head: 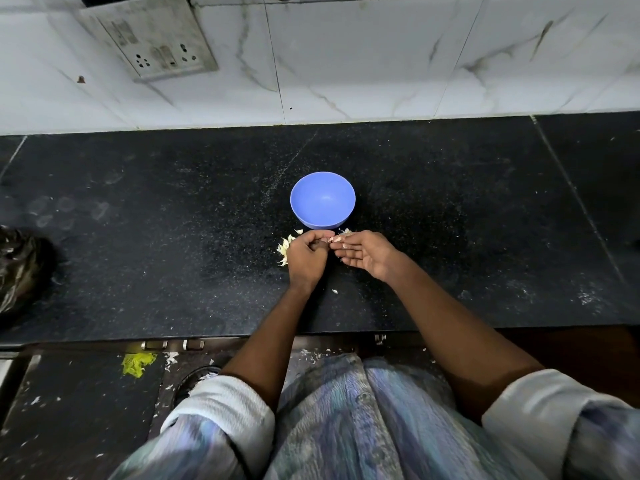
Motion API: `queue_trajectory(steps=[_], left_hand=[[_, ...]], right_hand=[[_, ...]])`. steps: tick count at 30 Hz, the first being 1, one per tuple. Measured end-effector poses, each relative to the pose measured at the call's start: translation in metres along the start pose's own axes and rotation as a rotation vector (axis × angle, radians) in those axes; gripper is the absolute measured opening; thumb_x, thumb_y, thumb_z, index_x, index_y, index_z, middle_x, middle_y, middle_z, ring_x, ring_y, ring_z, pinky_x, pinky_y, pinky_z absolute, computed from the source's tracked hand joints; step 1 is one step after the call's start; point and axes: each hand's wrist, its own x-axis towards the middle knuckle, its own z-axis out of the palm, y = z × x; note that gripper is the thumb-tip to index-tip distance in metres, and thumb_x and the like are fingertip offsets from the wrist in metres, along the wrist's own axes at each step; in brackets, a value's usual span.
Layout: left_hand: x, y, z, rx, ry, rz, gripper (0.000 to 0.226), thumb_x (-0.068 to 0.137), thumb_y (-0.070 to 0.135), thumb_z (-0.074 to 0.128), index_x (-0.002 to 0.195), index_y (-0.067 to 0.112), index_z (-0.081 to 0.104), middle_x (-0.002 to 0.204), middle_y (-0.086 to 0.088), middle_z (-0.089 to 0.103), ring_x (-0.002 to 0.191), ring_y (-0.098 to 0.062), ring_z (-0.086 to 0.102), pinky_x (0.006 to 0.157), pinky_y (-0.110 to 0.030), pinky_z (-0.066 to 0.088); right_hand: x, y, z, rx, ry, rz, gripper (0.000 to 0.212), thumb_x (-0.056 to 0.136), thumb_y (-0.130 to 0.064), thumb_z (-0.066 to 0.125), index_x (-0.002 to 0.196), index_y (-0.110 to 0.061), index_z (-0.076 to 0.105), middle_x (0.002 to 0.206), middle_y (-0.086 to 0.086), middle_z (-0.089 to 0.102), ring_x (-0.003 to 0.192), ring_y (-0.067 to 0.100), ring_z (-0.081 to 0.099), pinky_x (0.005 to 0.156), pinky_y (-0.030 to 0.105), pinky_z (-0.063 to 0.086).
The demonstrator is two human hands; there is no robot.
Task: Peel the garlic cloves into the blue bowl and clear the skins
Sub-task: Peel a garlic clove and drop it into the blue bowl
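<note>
A blue bowl [322,199] stands on the black counter; its inside looks empty from here. Just in front of it my two hands meet over a small garlic clove [332,240]. My left hand [306,258] has its fingers curled around the clove. My right hand [367,252] pinches the clove's end with thumb and fingertips, palm turned up. Pale garlic skins [284,249] lie heaped on the counter left of my left hand, more skins [345,231] lie by the bowl's foot, and one flake [334,291] lies between my wrists.
A dark crumpled plastic bag [20,271] sits at the counter's left edge. The tiled wall with a socket plate [156,46] rises behind the counter. The counter's front edge [207,336] runs just below my forearms; scraps litter the floor.
</note>
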Motion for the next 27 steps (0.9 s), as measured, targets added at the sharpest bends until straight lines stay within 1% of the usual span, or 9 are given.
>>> queue_trajectory(steps=[3, 6, 14, 17, 19, 21, 23, 25, 27], left_hand=[[-0.003, 0.002, -0.001, 0.041, -0.023, 0.073, 0.012, 0.092, 0.006, 0.078, 0.102, 0.012, 0.081, 0.091, 0.006, 0.079, 0.079, 0.000, 0.072, 0.078, -0.015, 0.056], [-0.005, -0.001, -0.001, 0.128, 0.023, 0.152, 0.016, 0.083, 0.011, 0.089, 0.097, 0.016, 0.084, 0.089, 0.009, 0.076, 0.075, -0.003, 0.070, 0.073, -0.014, 0.055], [-0.008, 0.000, -0.005, 0.315, 0.043, 0.225, 0.013, 0.085, 0.011, 0.084, 0.094, 0.021, 0.085, 0.090, 0.008, 0.075, 0.080, -0.007, 0.069, 0.073, -0.024, 0.056], [-0.012, 0.000, -0.005, 0.466, 0.029, 0.280, 0.013, 0.089, 0.013, 0.078, 0.096, 0.023, 0.084, 0.092, 0.005, 0.076, 0.082, -0.014, 0.068, 0.073, -0.028, 0.054], [-0.013, -0.001, -0.003, 0.518, 0.028, 0.235, 0.013, 0.093, 0.014, 0.074, 0.098, 0.022, 0.082, 0.096, 0.004, 0.078, 0.086, -0.017, 0.070, 0.077, -0.031, 0.056], [-0.011, -0.004, -0.004, 0.491, 0.019, 0.147, 0.014, 0.095, 0.014, 0.072, 0.100, 0.022, 0.082, 0.099, 0.006, 0.080, 0.089, -0.016, 0.072, 0.081, -0.031, 0.058], [-0.010, -0.007, -0.006, 0.494, -0.015, 0.124, 0.018, 0.095, 0.012, 0.070, 0.103, 0.023, 0.082, 0.102, 0.006, 0.080, 0.092, -0.016, 0.074, 0.084, -0.031, 0.058], [-0.011, -0.009, -0.007, 0.525, -0.031, 0.141, 0.023, 0.094, 0.010, 0.069, 0.108, 0.024, 0.081, 0.107, 0.006, 0.080, 0.097, -0.017, 0.073, 0.085, -0.032, 0.059], [-0.014, -0.008, -0.008, 0.532, -0.015, 0.136, 0.027, 0.093, 0.009, 0.069, 0.109, 0.026, 0.081, 0.110, 0.006, 0.078, 0.099, -0.017, 0.072, 0.084, -0.031, 0.057]], right_hand=[[0.002, 0.000, 0.001, 0.034, 0.029, 0.010, 0.019, 0.096, -0.010, 0.058, 0.107, -0.007, 0.072, 0.093, 0.006, 0.075, 0.081, 0.016, 0.072, 0.075, 0.029, 0.056], [0.004, 0.001, 0.000, 0.024, 0.032, 0.030, 0.017, 0.096, -0.010, 0.059, 0.108, -0.007, 0.071, 0.090, 0.006, 0.073, 0.080, 0.017, 0.072, 0.074, 0.030, 0.056], [0.000, 0.004, 0.000, -0.095, -0.003, -0.005, 0.018, 0.095, -0.018, 0.065, 0.104, -0.006, 0.075, 0.091, 0.010, 0.078, 0.083, 0.019, 0.074, 0.075, 0.030, 0.057], [-0.003, 0.007, 0.010, -0.331, 0.119, -0.165, 0.023, 0.099, -0.021, 0.063, 0.092, -0.003, 0.075, 0.077, 0.009, 0.074, 0.064, 0.017, 0.066, 0.058, 0.025, 0.049], [0.000, 0.009, 0.016, -0.448, 0.258, -0.285, 0.030, 0.101, -0.025, 0.056, 0.078, -0.008, 0.066, 0.066, 0.007, 0.066, 0.056, 0.020, 0.060, 0.051, 0.030, 0.045], [0.006, 0.009, 0.016, -0.622, 0.400, -0.417, 0.041, 0.099, -0.037, 0.055, 0.065, -0.013, 0.053, 0.059, 0.005, 0.064, 0.054, 0.023, 0.062, 0.054, 0.038, 0.051], [0.010, 0.009, 0.013, -0.771, 0.456, -0.492, 0.047, 0.093, -0.046, 0.057, 0.062, -0.010, 0.051, 0.057, 0.004, 0.064, 0.055, 0.024, 0.065, 0.059, 0.044, 0.057], [0.010, 0.008, 0.012, -0.842, 0.427, -0.513, 0.034, 0.091, -0.040, 0.063, 0.069, -0.014, 0.065, 0.063, -0.002, 0.069, 0.063, 0.018, 0.069, 0.067, 0.042, 0.060], [0.005, 0.009, 0.012, -0.913, 0.391, -0.544, 0.012, 0.090, -0.023, 0.069, 0.083, -0.022, 0.078, 0.077, -0.010, 0.075, 0.076, 0.009, 0.071, 0.078, 0.035, 0.061]])
